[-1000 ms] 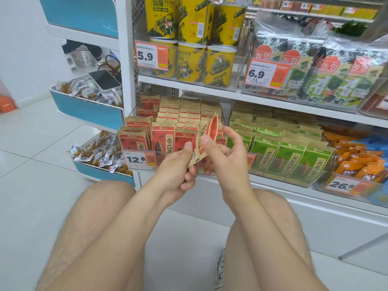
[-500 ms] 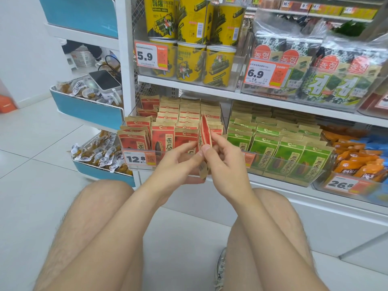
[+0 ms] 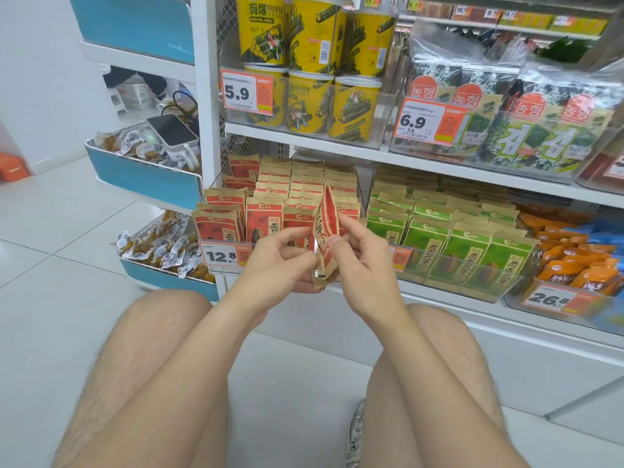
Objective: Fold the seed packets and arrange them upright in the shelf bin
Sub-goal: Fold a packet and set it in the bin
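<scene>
Red seed packet (image 3: 326,228) half-folded, held just off front edge of shelf bin (image 3: 204,256): L hand (image 3: 280,261) & R hand (image 3: 363,261) pinch it, fingers curled. Bin's mostly full of upright packets (image 3: 266,224); this one's not in yet

The seed packet (image 3: 326,224) stands between left hand (image 3: 280,261) and right hand (image 3: 364,261), before the shelf bin (image 3: 233,270).

seed packet (image 3: 327,221) middle: partly covered; price tag (image 3: 224,254) print: unreadable; snack bin (image 3: 601,300): cropped
</scene>
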{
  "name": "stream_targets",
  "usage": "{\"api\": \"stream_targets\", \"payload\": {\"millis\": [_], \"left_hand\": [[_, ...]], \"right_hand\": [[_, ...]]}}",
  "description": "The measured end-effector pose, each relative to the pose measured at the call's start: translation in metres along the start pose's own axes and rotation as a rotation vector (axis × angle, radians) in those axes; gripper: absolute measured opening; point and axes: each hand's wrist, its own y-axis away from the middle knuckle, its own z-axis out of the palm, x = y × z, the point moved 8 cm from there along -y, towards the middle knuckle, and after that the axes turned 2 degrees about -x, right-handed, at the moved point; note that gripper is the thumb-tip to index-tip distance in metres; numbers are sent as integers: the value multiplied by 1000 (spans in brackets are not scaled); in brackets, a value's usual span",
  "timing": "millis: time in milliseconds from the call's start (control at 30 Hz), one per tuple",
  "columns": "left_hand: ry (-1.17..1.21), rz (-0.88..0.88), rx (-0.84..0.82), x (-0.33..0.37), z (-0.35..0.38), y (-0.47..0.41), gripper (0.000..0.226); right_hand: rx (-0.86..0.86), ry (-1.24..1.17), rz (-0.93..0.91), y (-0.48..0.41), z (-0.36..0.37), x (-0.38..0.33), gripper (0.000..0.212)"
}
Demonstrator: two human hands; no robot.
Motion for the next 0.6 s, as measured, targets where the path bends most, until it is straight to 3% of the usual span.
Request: {"api": "stream_targets", "payload": {"millis": [167, 233, 300, 433, 500, 600], "left_hand": [[-19, 22, 54, 2, -7, 0, 50], [-55, 32, 125, -2, -15, -3, 35], [-106, 45, 225, -5, -25, -5, 22], [-150, 88, 314, -4, -34, -5, 27], [-193, 109, 296, -3, -33, -6, 30], [-391, 183, 293, 4, -30, -4, 29]], "right_hand": [[12, -4, 59, -1, -3, 7, 42], [-39, 36, 93, -2, 1, 12, 48], [-154, 119, 111, 2, 9, 15, 55], [-441, 220, 143, 15, 32, 20, 73], [-464, 231, 144, 15, 33, 22, 65], [-337, 165, 159, 7, 23, 22, 31]]}}
